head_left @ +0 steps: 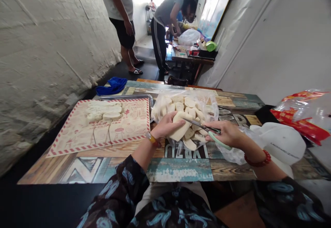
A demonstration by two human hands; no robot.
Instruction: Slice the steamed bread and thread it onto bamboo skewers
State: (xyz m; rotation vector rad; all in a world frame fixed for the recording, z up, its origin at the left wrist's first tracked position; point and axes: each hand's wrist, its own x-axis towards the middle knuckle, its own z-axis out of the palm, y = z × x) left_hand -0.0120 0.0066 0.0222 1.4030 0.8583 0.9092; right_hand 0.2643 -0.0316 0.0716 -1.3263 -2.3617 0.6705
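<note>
My left hand [165, 126] holds a large pale, flat food piece [179, 127] over an opened clear plastic bag [211, 104]. In my right hand [229, 135] are scissors [212, 134] with light green handles, their blades lying across the top of that piece. Several smaller pale slices [190, 102] are heaped on the bag beneath and behind my hands. To the left, printed paper [77, 128] with a red striped border bears a small group of pale slices [104, 111] and lies partly over a metal tray [151, 100].
The patterned table [181, 169] also holds a blue cloth [112, 86] at the back left, a white cap [281, 143] and red-and-clear packaging [300, 123] at the right. Beyond it, one person [126, 18] stands and another [165, 18] bends over a cluttered table [193, 58].
</note>
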